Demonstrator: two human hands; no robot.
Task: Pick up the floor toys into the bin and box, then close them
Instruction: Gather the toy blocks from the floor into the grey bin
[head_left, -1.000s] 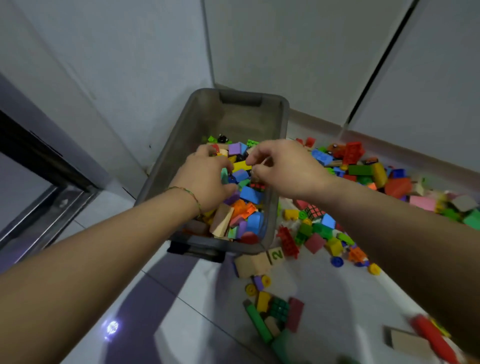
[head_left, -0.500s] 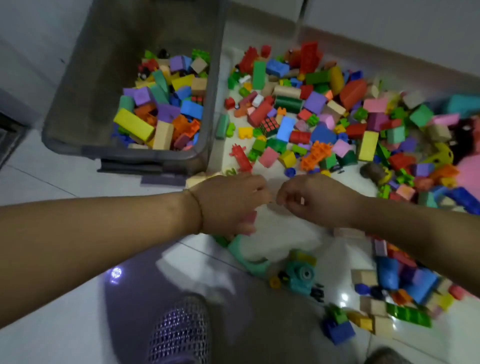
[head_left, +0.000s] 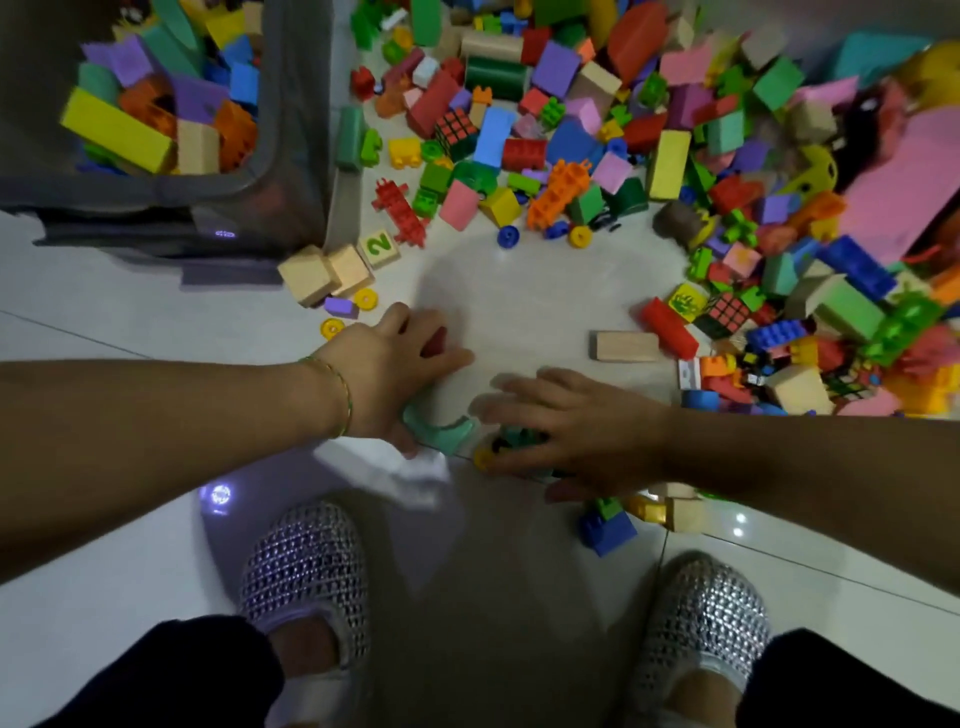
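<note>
Head cam view, straight down at a tiled floor (head_left: 130, 322), and it's pretty much block chaos. The gray bin (head_left: 296, 104) sits top left, open, already part full of toys, with a long yellow block (head_left: 117, 130) lying on top. The floor toys (head_left: 649, 156) are piled just right of the bin and spread across to the right edge.

The person's left hand (head_left: 400, 364), which has a thin bracelet (head_left: 340, 395) at the wrist, is down on the floor over a teal arch piece (head_left: 441, 428). Something reddish shows under its fingers, but whether it's actually gripping either one, can't tell. The right hand (head_left: 571, 426) is blurry, fingers spread out and fairly straight over a teal toy with a yellow wheel (head_left: 485, 457), not closed around it. The two hands are near each other but not touching.

A plain wooden block (head_left: 626, 345) lies alone just beyond the right hand, and a number 2 block (head_left: 379, 244) sits by the bin's corner. Two silver mesh shoes (head_left: 306, 571) are at the bottom.
</note>
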